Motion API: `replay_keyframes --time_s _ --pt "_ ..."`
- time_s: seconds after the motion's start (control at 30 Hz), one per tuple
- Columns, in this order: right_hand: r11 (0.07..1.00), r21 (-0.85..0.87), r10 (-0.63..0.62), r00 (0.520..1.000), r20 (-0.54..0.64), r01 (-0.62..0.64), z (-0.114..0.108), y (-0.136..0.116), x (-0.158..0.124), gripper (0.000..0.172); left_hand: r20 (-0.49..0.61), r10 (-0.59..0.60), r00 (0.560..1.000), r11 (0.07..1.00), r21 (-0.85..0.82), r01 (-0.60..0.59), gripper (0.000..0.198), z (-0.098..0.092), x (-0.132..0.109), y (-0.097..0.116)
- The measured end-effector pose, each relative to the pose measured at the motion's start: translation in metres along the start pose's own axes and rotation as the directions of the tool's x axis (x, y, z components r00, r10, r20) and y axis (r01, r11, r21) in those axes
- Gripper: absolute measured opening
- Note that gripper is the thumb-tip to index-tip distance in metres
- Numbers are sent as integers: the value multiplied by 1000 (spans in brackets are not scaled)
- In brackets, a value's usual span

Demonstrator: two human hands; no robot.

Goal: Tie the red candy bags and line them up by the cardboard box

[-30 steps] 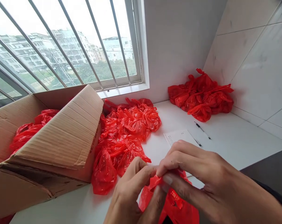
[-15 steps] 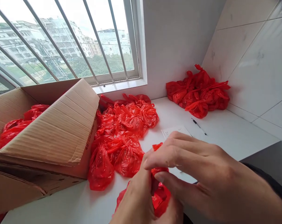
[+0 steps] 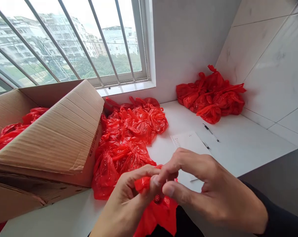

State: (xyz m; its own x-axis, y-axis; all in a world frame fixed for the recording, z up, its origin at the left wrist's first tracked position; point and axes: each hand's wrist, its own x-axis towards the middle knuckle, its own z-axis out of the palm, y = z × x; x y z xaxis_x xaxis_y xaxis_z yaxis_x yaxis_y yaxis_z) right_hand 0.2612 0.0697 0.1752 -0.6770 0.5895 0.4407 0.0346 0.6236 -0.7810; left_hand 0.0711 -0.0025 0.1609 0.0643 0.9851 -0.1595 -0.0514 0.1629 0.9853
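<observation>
Left hand (image 3: 129, 200) and right hand (image 3: 200, 187) both pinching a red bag (image 3: 158, 210) at 6 o'clock, box (image 3: 50, 144) at 9, desk (image 3: 237, 144) beneath.

Bright, even daylight comes in through the barred window (image 3: 72, 42) above the counter's (image 3: 237, 144) far left corner, where the sky is blown out white. Soft shadows lie beside the red bags (image 3: 129, 138) and cardboard box (image 3: 52, 141). The tiled wall (image 3: 269, 65) has a faint sheen. Bars and tile seams bow toward the picture's edges
</observation>
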Motion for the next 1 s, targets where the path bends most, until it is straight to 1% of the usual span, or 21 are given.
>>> replay_keyframes --time_s 0.07,0.1,0.13,0.17,0.2,0.23,0.27,0.3,0.33,0.37,0.43,0.5,0.53,0.6,0.7,0.77,0.8,0.87,0.9,0.97,1.0 --pt "997 71 40 999 -16 -39 7 9 -3 21 52 68 996 984 161 -75 10 -5 -2 2" --pt "991 119 55 998 10 -56 11 15 -4 27 77 118 990 963 236 -133 7 -7 -4 2" --pt "982 173 71 996 57 -79 15 20 -4 32 116 181 977 927 312 -209 9 -8 -5 1" --pt "968 224 94 989 110 -117 19 26 -4 34 155 263 952 868 392 -303 17 -10 -6 -1" --pt "951 262 126 981 151 -163 23 31 -3 34 179 352 919 782 482 -394 28 -11 -7 -4" --pt "936 289 157 973 171 -202 27 36 -2 34 196 437 878 671 579 -463 40 -12 -7 -8" --pt "923 309 184 968 170 -230 30 40 -1 35 198 516 833 548 671 -499 51 -12 -7 -13" --pt "913 325 204 966 156 -245 32 43 0 36 184 591 785 435 748 -502 57 -13 -7 -19" --pt "904 342 219 965 145 -257 34 46 1 34 158 656 738 343 809 -478 61 -13 -6 -25" --pt "891 365 227 962 152 -268 36 49 1 32 128 698 705 282 855 -435 61 -13 -6 -32" --pt "862 407 239 949 204 -304 37 55 1 29 122 751 649 199 895 -399 58 -14 -4 -44" --pt "842 424 231 933 275 -334 37 59 1 26 135 778 614 161 901 -402 52 -15 -2 -52" --pt "839 427 222 928 300 -338 37 61 1 22 132 784 606 156 904 -399 50 -15 -2 -54" --pt "854 405 216 930 296 -327 36 60 2 17 112 787 607 166 908 -384 49 -16 -1 -56" --pt "913 276 258 950 177 -299 32 54 1 14 118 765 634 166 914 -369 51 -19 -4 -58" --pt "938 160 295 950 98 -308 28 51 -4 15 130 739 661 161 919 -361 51 -27 -10 -64" --pt "937 109 326 942 75 -333 25 53 -8 16 128 725 677 161 924 -348 49 -34 -15 -70" --pt "909 27 413 909 53 -415 17 63 -23 21 117 705 699 151 939 -310 47 -52 -28 -87" --pt "885 3 466 884 39 -466 14 71 -32 24 114 704 701 136 947 -291 45 -61 -36 -98" --pt "824 9 567 824 5 -567 9 92 -50 30 122 685 718 89 964 -249 41 -77 -51 -120" --pt "793 42 608 794 -2 -607 8 102 -58 32 120 674 729 88 967 -240 35 -82 -57 -130"
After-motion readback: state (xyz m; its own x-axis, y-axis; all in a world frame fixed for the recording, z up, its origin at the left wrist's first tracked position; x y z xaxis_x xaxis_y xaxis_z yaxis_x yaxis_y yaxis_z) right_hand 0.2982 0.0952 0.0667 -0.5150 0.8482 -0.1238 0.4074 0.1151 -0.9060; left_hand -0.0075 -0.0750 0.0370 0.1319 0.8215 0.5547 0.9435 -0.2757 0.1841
